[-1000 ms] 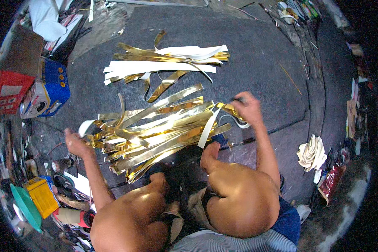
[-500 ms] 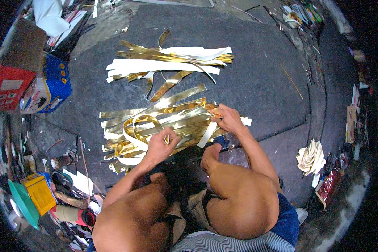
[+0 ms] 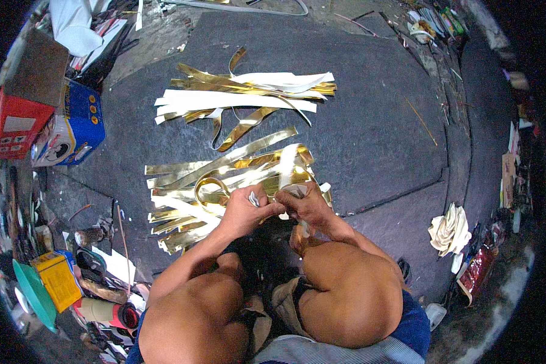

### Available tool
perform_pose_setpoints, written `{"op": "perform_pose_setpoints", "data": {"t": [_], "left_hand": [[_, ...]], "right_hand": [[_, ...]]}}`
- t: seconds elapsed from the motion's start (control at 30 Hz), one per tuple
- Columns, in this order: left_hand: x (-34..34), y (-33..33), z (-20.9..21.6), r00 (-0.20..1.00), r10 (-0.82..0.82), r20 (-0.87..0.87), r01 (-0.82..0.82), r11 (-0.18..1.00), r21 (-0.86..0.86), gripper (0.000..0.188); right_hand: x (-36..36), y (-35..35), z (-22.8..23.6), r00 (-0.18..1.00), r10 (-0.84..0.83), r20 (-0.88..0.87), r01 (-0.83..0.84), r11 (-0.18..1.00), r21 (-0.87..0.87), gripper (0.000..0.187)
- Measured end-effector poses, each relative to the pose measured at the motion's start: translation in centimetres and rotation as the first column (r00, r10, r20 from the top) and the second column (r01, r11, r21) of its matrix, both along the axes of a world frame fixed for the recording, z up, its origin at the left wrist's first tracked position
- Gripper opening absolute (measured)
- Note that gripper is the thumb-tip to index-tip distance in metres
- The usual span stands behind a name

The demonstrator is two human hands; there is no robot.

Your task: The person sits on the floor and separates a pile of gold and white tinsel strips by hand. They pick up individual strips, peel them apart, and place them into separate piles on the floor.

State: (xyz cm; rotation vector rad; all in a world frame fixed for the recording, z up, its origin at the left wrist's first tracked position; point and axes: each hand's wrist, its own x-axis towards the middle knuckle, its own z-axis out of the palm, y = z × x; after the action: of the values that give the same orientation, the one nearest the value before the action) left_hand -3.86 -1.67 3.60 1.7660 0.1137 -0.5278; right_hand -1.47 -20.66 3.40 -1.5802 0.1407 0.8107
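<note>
Between my knees and the farther bundle lies a loose heap of gold and white strips (image 3: 182, 182), shiny on one face. My left hand (image 3: 247, 210) is closed on a bent strip, whose pale end shows above the fist. Right beside it, nearly touching, my right hand (image 3: 306, 206) grips strips too; a white-and-gold strip (image 3: 290, 164) loops up from it over the heap. What lies deep inside both fists is hidden. Farther off, a second bundle of gold and white strips (image 3: 242, 103) rests on the dark mat, with one strip curling out of it.
Dark mat (image 3: 376, 121) lies under the strips. At the left stand a red carton (image 3: 18, 124) and a blue-and-white box (image 3: 82, 124). Nearer on that side are a yellow box (image 3: 57, 279), a green dish (image 3: 33, 294) and scraps. A crumpled cream cloth (image 3: 449, 230) lies at the right.
My right hand has come in toward the left and nearer to me, bending its strips into a loop. My left hand has shifted slightly right, so the two fists now almost meet.
</note>
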Motion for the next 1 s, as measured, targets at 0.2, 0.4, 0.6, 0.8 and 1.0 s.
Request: {"op": "perform_pose_setpoints", "data": {"t": [0.2,0.4,0.6,0.8,1.0], "left_hand": [[-0.5,0.5,-0.1,0.996,-0.032,0.080,0.031,0.999,0.005,0.027],[-1.3,10.9,-2.4,0.655,0.687,-0.316,-0.755,0.578,-0.309,0.013],[-8.0,33.8,-7.1,0.227,0.951,0.209,-0.959,0.256,-0.120,0.019],[-5.6,31.7,-1.0,-0.040,0.953,0.301,-0.982,0.019,-0.189,0.023],[0.9,16.5,-4.7,0.651,0.392,0.650,-0.698,0.645,0.311,0.018]], "right_hand": [[-0.6,0.4,-2.2,1.000,0.018,0.000,-0.017,0.973,0.230,0.020],[2.9,-10.1,-6.4,0.732,-0.577,-0.363,0.665,0.485,0.568,0.017],[6.4,-39.0,-7.2,-0.102,-0.988,-0.112,0.924,-0.136,0.357,0.029],[9.1,-27.5,-3.6,0.640,-0.480,0.600,0.767,0.445,-0.462,0.020],[6.4,-5.0,-7.4,0.629,0.353,0.693,0.183,0.799,-0.573,0.031]]}}
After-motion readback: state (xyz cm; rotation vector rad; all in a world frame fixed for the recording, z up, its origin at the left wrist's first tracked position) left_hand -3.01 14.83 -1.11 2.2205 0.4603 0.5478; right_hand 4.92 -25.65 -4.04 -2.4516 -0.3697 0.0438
